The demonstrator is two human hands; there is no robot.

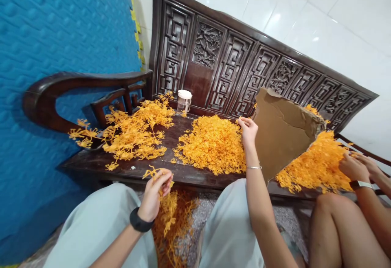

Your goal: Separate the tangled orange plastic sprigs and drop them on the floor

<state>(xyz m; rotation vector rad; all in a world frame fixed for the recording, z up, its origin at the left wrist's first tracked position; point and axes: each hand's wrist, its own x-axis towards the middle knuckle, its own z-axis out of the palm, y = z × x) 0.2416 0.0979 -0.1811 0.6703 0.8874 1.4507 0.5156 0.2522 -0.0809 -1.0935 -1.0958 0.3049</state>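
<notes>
My left hand (156, 192) is closed around an orange plastic flower sprig (152, 173) in front of the bench edge, above a bundle of sprigs (171, 219) hanging between my knees. My right hand (248, 129) reaches onto the dark wooden bench (128, 168). Its fingers pinch a small orange flower piece at the right edge of the middle heap of loose orange flowers (214, 143). A pile of branched orange sprigs (136, 131) lies at the bench's left end.
A torn cardboard sheet (282, 131) stands on the bench, with another orange heap (317, 164) beyond it. Another person's hands (356, 166) and knee are at the right. A clear jar with a white lid (184, 101) stands by the carved backrest. A blue wall is at left.
</notes>
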